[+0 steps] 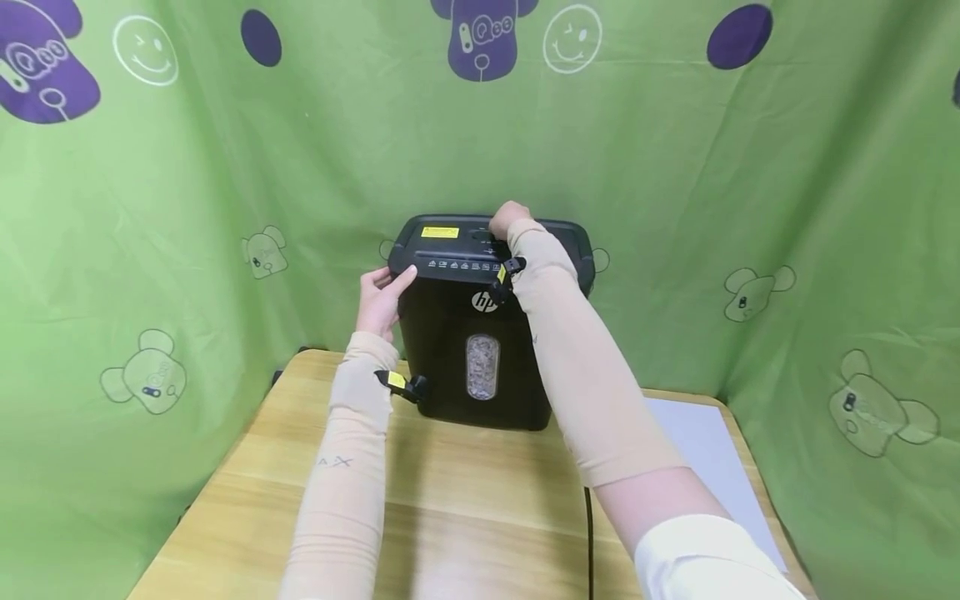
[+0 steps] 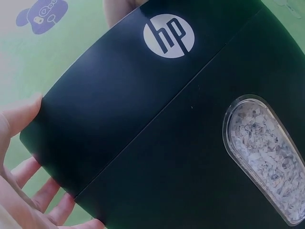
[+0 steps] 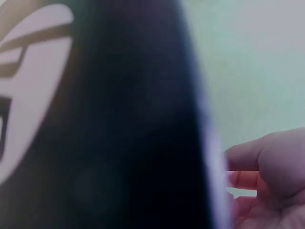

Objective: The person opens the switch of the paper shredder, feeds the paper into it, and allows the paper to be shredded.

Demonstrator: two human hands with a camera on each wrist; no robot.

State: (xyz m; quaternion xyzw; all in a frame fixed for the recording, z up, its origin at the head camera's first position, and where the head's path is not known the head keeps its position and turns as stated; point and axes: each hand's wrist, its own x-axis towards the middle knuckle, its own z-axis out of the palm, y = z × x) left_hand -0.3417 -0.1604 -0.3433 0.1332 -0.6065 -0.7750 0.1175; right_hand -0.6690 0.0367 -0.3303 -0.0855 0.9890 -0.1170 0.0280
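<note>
So the black HP paper shredder (image 1: pixel 442 350) is standing at the back of the worktop (image 1: pixel 472 475), up close to the green curtain (image 1: pixel 637 125), with its little window (image 1: pixel 482 367) full of shreds facing the person. The left grip (image 1: pixel 381 300) has the upper left corner: thumb on the top edge, the other fingers spread along the side, so it's a wide hold but on something solid. The right grip (image 1: pixel 512 218) is over the top by the rear edge, right of the yellow label (image 1: pixel 439 232). Its fingertips are hidden, and the right wrist view is mostly blurred casing with a bit of hand past the edge, so I can't tell how closed it is or whether it's got hold of anything. My read is that the left steadies while the right is busy up top. If so, I'd keep the left firm but not squeezing, so the case doesn't rock or creep. Watch the seam (image 2: pixel 152 120) below the logo too: the left fingers reach across it, and if the head is a separate piece, they could hold both halves together or get pinched. Right fingers should stay clear of any feed slot, and I'd mind the black cord (image 1: pixel 589 542) near the right forearm so nothing snags.
</note>
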